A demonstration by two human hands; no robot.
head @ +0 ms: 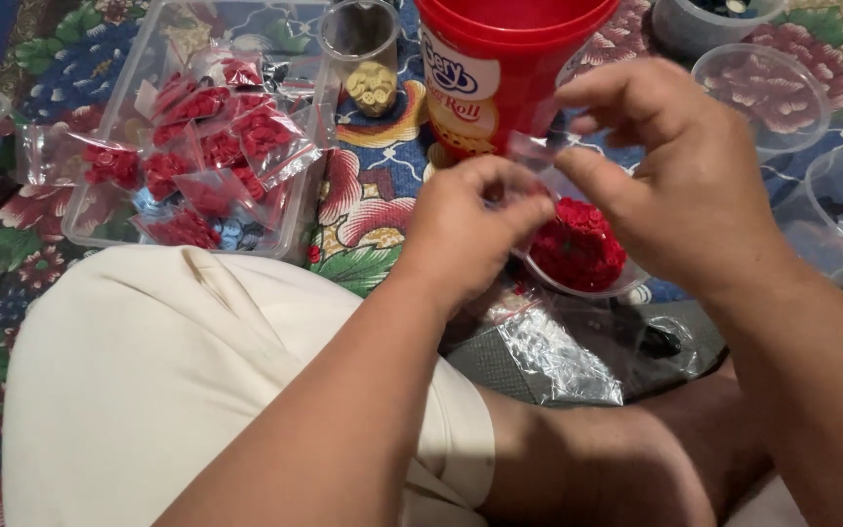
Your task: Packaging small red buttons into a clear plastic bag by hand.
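My left hand (pixel 465 224) and my right hand (pixel 670 176) meet above a clear round bowl (pixel 626 288) heaped with small red pieces (pixel 578 244). Both pinch a small clear plastic bag (pixel 537 151) between thumb and fingers, the left at its lower edge, the right at its top. What is inside the bag is hidden by my fingers. A red plastic tub (pixel 500 68) with a printed label stands just behind my hands.
A clear rectangular tray (pixel 114 229) at the left holds several small bags of red pieces (pixel 217 146). A clear cup with yellowish pieces (pixel 368 59) stands behind it. Round clear containers (pixel 768 93) sit at the right. Crumpled clear bags (pixel 563 356) lie by my leg on the flowered cloth.
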